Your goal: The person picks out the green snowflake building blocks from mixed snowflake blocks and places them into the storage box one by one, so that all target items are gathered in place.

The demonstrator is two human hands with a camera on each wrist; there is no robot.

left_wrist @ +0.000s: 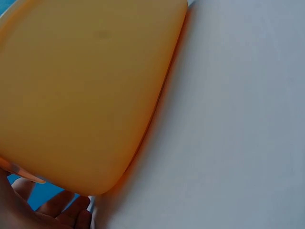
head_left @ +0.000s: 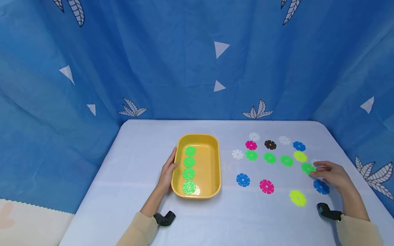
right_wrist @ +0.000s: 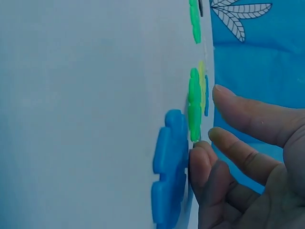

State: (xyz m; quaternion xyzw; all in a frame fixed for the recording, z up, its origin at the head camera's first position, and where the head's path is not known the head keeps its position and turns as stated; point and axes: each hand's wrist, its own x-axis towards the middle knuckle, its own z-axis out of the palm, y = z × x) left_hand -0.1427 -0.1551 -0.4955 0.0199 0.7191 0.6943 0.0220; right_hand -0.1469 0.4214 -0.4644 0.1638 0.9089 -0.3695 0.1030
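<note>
My left hand [head_left: 166, 171] grips the left rim of a yellow plastic tray [head_left: 215, 164], thumb over the edge and fingers along the outside. In the left wrist view the tray's outer wall [left_wrist: 90, 95] fills much of the picture, with the fingers [left_wrist: 71, 212] below it. Inside the tray, several green snowflake discs [head_left: 189, 174] form a column along the left side. My right hand [head_left: 332, 174] is at the table's right, fingers spread, fingertips right at the edge of a green disc [head_left: 307, 168]. A white disc [head_left: 314, 162] beside it is partly hidden by this hand.
Other discs lie flat on the white table [head_left: 197, 225] right of the tray: several green [head_left: 270, 158], white [head_left: 237, 154], pink [head_left: 266, 186], yellow [head_left: 298, 198] and blue [head_left: 243, 180], plus a brown one [head_left: 270, 145]. One blue disc [head_left: 321, 187] lies just below my right hand. Blue curtain [head_left: 184, 61] surrounds the table.
</note>
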